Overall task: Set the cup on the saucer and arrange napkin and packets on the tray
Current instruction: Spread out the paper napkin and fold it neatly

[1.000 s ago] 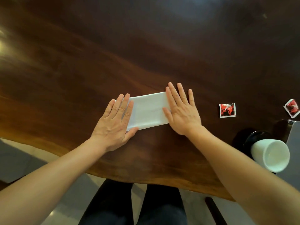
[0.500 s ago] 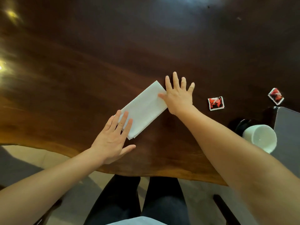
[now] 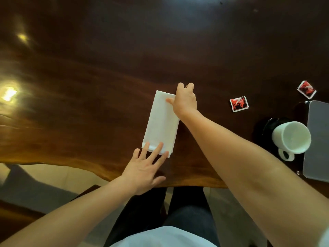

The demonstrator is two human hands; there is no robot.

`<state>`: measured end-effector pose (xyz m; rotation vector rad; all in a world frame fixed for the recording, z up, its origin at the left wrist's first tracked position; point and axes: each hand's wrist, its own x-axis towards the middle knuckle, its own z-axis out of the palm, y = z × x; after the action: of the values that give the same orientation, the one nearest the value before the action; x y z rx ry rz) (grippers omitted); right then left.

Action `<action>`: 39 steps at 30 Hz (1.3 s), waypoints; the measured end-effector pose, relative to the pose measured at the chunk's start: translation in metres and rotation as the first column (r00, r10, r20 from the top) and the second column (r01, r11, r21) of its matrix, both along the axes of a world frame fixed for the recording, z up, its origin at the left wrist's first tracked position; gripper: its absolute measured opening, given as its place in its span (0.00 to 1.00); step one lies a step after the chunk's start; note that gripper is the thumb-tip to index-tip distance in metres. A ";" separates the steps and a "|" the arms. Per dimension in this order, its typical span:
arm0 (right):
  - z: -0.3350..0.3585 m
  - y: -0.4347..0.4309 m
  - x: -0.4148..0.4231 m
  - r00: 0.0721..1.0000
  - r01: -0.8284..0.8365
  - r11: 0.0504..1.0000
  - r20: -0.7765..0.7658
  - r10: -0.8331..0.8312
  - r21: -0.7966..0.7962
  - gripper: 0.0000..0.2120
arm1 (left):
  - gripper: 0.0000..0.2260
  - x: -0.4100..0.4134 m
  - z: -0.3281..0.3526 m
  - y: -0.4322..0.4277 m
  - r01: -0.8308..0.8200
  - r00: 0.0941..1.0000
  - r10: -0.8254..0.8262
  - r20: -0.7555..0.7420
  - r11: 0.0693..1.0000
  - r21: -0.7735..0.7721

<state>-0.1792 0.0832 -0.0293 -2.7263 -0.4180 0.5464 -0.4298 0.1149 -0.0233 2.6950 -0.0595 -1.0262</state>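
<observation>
Napkin point(image 3: 161, 123) lies flat on the dark wood table point(image 3: 89, 77), near the table's front edge, with its long side pointing away from the person. It is white and folded into a long shape. The right hand point(image 3: 185, 100) is on the napkin's far right corner, with its fingers point(image 3: 180, 85) curled over the far edge and the thumb on top, pinching it. The left hand point(image 3: 144, 168) is spread wide and flat, and its fingertips point(image 3: 159, 147) touch the napkin's near end. Off toward the right edge of the table sits a white cup point(image 3: 292, 138), tipped toward the camera, on a black saucer point(image 3: 267, 125). A gray tray point(image 3: 316, 139) is just beside the cup, at the right edge. Two small red packets lie farther back on the table, one packet point(image 3: 239, 103) between the napkin and the tray, the other packet point(image 3: 306, 89) just behind the tray.
</observation>
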 end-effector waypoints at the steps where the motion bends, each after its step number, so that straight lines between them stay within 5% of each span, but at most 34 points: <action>1: 0.001 0.000 0.000 1.000 0.003 0.999 -0.023 -0.002 0.034 0.20 | 0.36 0.001 0.001 0.000 0.009 1.000 -0.009 0.006 1.000 0.006; 5: 0.006 -0.001 0.006 0.988 0.055 0.995 -0.146 -0.043 0.080 0.19 | 0.35 -0.001 0.002 0.002 0.030 0.999 -0.030 0.031 0.999 0.015; 10: 0.021 0.002 0.014 0.977 -0.121 0.992 -0.183 0.112 -0.038 0.10 | 0.34 -0.001 0.003 0.002 0.028 0.999 -0.028 0.021 1.000 0.006; 19: 0.059 -0.031 -0.043 0.939 -0.345 0.924 0.038 0.343 0.166 0.06 | 0.34 -0.003 0.006 0.006 0.000 0.997 0.002 0.071 0.999 -0.034; 22: 0.065 -0.052 -0.076 0.906 -0.421 0.889 0.124 0.404 0.178 0.09 | 0.34 -0.010 0.005 0.017 -0.162 0.971 0.190 0.144 0.969 -0.186; 25: 0.063 -0.068 -0.106 0.847 -0.524 0.842 0.178 0.500 0.130 0.11 | 0.23 -0.016 0.005 0.029 -0.499 0.810 0.584 0.055 0.735 -0.459; 28: 0.051 -0.077 -0.131 0.792 -0.597 0.801 0.192 0.579 0.049 0.10 | 0.18 -0.010 0.009 0.036 -0.806 0.337 0.931 -0.139 0.209 -0.554; 30: 0.041 -0.080 -0.144 0.775 -0.617 0.787 0.191 0.602 0.020 0.09 | 0.16 0.001 0.010 0.041 -0.837 0.027 0.953 -0.301 -0.143 -0.528; 31: 0.036 -0.081 -0.150 0.770 -0.622 0.783 0.188 0.609 0.010 0.09 | 0.15 0.006 0.010 0.044 -0.834 -0.053 0.941 -0.335 -0.226 -0.504; 34: 0.023 -0.083 -0.163 0.757 -0.641 0.768 0.159 0.634 -0.008 0.13 | 0.08 0.016 0.006 0.048 -0.865 -0.063 0.960 -0.275 -0.190 -0.465; 39: 0.012 -0.090 -0.166 0.734 -0.672 0.741 0.125 0.668 -0.013 0.14 | 0.08 0.033 -0.001 0.048 -0.901 0.113 0.984 -0.137 0.043 -0.433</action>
<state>-0.3456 -0.0070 -0.0175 -2.5161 -1.4676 0.5257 -0.3964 0.1633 -0.0238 1.6415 1.2197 -0.1732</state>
